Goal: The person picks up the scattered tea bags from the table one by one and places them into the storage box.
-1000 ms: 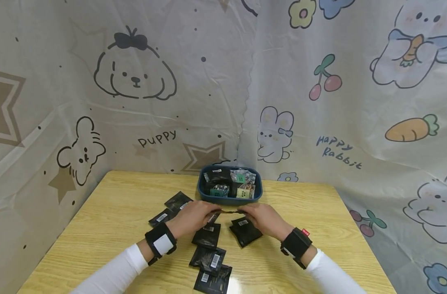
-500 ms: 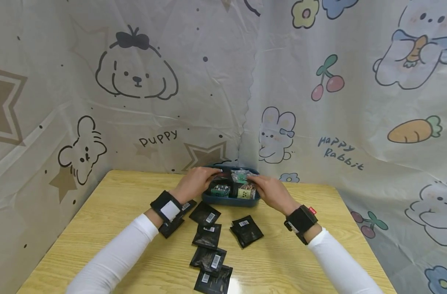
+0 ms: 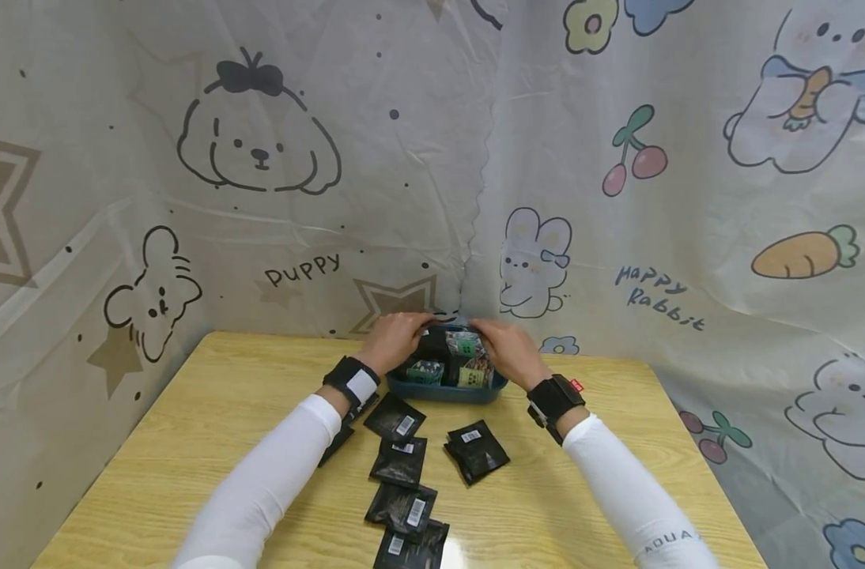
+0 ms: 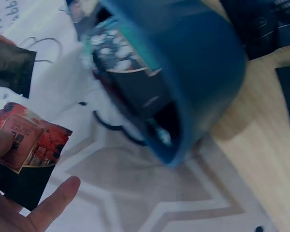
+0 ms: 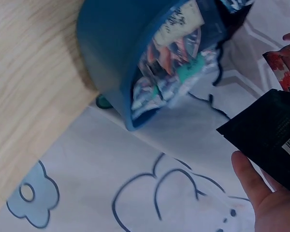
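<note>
My left hand (image 3: pixel 397 341) and right hand (image 3: pixel 512 352) are raised over the back of a dark blue bin (image 3: pixel 440 392). In the left wrist view, the left thumb pinches a sachet (image 4: pixel 53 137) with a red picture and a black lower part. A plain black sachet (image 5: pixel 258 130) with a barcode label is held by the right thumb and fingers in the right wrist view. Both sachets are mostly hidden by the hands in the head view. Inside the bin, picture-printed packets (image 3: pixel 468 344) stand in rows with their fronts toward me.
Black sachets lie in a staggered column on the wooden table, among them one sachet (image 3: pixel 398 461) near the middle. A small overlapping pile (image 3: pixel 477 454) lies to its right. More sachets (image 3: pixel 336 444) are partly under the left forearm. A printed cloth (image 3: pixel 404 174) hangs behind the table.
Both hands have moved away from me, from above the table in front of the bin to its back rim. Sachets at the left have shifted toward the right and nearer me.
</note>
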Tool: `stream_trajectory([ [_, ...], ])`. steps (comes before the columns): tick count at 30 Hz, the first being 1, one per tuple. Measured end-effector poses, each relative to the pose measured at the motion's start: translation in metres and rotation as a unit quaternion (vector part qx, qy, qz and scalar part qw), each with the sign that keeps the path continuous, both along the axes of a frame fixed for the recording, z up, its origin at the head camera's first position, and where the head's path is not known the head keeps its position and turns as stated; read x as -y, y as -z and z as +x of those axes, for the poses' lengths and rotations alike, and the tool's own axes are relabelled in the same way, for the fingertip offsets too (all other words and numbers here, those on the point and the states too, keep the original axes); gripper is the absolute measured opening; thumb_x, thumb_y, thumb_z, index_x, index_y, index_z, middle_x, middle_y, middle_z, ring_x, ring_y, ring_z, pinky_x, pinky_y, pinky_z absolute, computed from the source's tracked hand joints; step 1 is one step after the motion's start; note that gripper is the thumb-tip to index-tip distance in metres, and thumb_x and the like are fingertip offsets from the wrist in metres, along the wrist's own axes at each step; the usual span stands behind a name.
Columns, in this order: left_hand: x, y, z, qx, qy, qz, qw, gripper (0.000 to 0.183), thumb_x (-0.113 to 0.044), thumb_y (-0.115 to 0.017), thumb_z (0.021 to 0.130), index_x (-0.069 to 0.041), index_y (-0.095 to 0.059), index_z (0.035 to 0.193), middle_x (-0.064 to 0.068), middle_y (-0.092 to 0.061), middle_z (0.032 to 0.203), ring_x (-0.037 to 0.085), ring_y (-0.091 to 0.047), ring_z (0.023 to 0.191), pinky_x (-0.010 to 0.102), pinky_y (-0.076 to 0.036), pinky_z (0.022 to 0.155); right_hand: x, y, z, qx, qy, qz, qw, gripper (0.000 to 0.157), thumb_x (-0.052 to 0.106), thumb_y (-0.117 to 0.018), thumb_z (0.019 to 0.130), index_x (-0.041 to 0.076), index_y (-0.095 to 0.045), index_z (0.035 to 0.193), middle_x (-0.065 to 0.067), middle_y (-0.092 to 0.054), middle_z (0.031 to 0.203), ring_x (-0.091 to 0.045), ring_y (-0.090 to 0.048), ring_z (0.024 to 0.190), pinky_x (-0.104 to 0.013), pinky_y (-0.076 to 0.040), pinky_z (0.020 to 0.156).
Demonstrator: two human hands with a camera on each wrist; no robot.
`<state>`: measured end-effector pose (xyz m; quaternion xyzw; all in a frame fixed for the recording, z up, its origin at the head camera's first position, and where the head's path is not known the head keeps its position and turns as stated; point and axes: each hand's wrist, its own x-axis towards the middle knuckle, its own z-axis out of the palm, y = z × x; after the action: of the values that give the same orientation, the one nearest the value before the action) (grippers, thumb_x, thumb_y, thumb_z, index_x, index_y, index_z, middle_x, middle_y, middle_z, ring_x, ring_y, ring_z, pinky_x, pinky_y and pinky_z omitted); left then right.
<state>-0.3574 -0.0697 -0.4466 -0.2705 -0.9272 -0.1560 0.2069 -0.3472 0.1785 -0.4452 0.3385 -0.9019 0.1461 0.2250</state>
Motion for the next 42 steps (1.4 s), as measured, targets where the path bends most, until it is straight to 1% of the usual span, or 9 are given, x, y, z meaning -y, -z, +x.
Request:
stream_trajectory([
  [4, 0.000, 0.016, -0.002, 0.009, -0.014, -0.010, 0.9998, 0.030, -0.014, -0.060, 0.093, -0.014, -0.066, 0.123, 0.007, -0.073, 0.111, 0.025, -0.069, 0.089, 0.046, -0.058, 0.071, 0.006, 0.013, -0.004, 0.010, 0.000, 0.009, 1.000, 0.033, 0.008, -0.052, 0.097, 0.008, -0.060, 0.129, -0.012, -0.069, 0.119, -0.027, -0.066, 0.100, -0.044, -0.056, 0.084],
  [7, 0.001, 0.024, 0.000, 0.062, -0.010, -0.037, 0.9974, 0.040, -0.025, -0.059, 0.094, -0.015, -0.058, 0.133, 0.008, -0.065, 0.127, 0.028, -0.064, 0.106, 0.051, -0.055, 0.084, 0.007, 0.023, -0.004, 0.058, -0.001, 0.034, 0.998, 0.040, 0.019, -0.055, 0.097, 0.011, -0.053, 0.137, -0.013, -0.064, 0.128, -0.027, -0.064, 0.105, -0.045, -0.055, 0.087],
  [11, 0.004, 0.031, 0.005, 0.145, 0.005, -0.085, 0.9857, 0.064, -0.046, -0.057, 0.090, -0.020, -0.042, 0.146, 0.007, -0.044, 0.150, 0.030, -0.042, 0.133, 0.064, -0.034, 0.106, 0.005, 0.032, -0.001, 0.124, -0.009, 0.080, 0.989, 0.066, 0.047, -0.062, 0.089, 0.015, -0.044, 0.144, -0.015, -0.051, 0.143, -0.032, -0.051, 0.125, -0.052, -0.044, 0.102],
  [14, 0.009, 0.031, 0.008, 0.169, 0.015, -0.095, 0.9810, 0.071, -0.053, -0.057, 0.088, -0.022, -0.037, 0.149, 0.006, -0.035, 0.155, 0.032, -0.030, 0.141, 0.069, -0.020, 0.110, 0.002, 0.032, 0.002, 0.131, -0.013, 0.097, 0.987, 0.076, 0.057, -0.063, 0.084, 0.016, -0.043, 0.145, -0.017, -0.046, 0.146, -0.035, -0.042, 0.132, -0.058, -0.035, 0.107],
  [24, 0.028, 0.018, 0.027, 0.141, 0.025, -0.047, 0.9885, 0.068, -0.045, -0.056, 0.092, -0.018, -0.034, 0.150, 0.011, -0.032, 0.156, 0.033, -0.028, 0.141, 0.064, -0.021, 0.113, -0.009, 0.024, 0.020, 0.102, -0.008, 0.077, 0.992, 0.071, 0.052, -0.063, 0.087, 0.014, -0.045, 0.144, -0.018, -0.046, 0.146, -0.036, -0.044, 0.130, -0.059, -0.034, 0.107],
  [31, 0.059, 0.014, 0.049, 0.095, 0.016, -0.037, 0.9946, 0.066, -0.042, -0.056, 0.092, -0.012, -0.038, 0.148, 0.016, -0.036, 0.153, 0.037, -0.036, 0.136, 0.059, -0.033, 0.109, -0.017, 0.024, 0.044, 0.051, -0.028, 0.086, 0.995, 0.068, 0.050, -0.062, 0.088, 0.014, -0.045, 0.143, -0.018, -0.045, 0.146, -0.034, -0.044, 0.131, -0.055, -0.035, 0.108],
  [36, 0.085, 0.038, 0.062, 0.091, -0.007, -0.034, 0.9952, 0.062, -0.034, -0.062, 0.090, -0.006, -0.045, 0.143, 0.021, -0.045, 0.145, 0.040, -0.045, 0.128, 0.059, -0.042, 0.100, -0.018, 0.030, 0.068, 0.014, -0.033, 0.059, 0.998, 0.062, 0.042, -0.065, 0.089, 0.015, -0.047, 0.142, -0.017, -0.048, 0.144, -0.032, -0.046, 0.128, -0.053, -0.042, 0.103],
  [39, 0.096, 0.060, 0.069, 0.154, -0.033, -0.062, 0.9857, 0.066, -0.036, -0.064, 0.088, -0.006, -0.043, 0.144, 0.024, -0.042, 0.146, 0.045, -0.042, 0.128, 0.064, -0.042, 0.096, -0.017, 0.037, 0.084, 0.026, -0.045, 0.050, 0.997, 0.058, 0.035, -0.067, 0.088, 0.013, -0.050, 0.139, -0.017, -0.050, 0.141, -0.033, -0.048, 0.126, -0.053, -0.045, 0.100],
  [42, 0.102, 0.077, 0.076, 0.229, -0.051, -0.091, 0.9677, 0.072, -0.041, -0.065, 0.087, -0.009, -0.040, 0.146, 0.028, -0.035, 0.150, 0.051, -0.035, 0.131, 0.072, -0.037, 0.095, -0.015, 0.046, 0.099, 0.084, -0.056, 0.081, 0.992, 0.061, 0.040, -0.066, 0.088, 0.015, -0.048, 0.141, -0.015, -0.048, 0.143, -0.032, -0.048, 0.127, -0.052, -0.046, 0.100],
])
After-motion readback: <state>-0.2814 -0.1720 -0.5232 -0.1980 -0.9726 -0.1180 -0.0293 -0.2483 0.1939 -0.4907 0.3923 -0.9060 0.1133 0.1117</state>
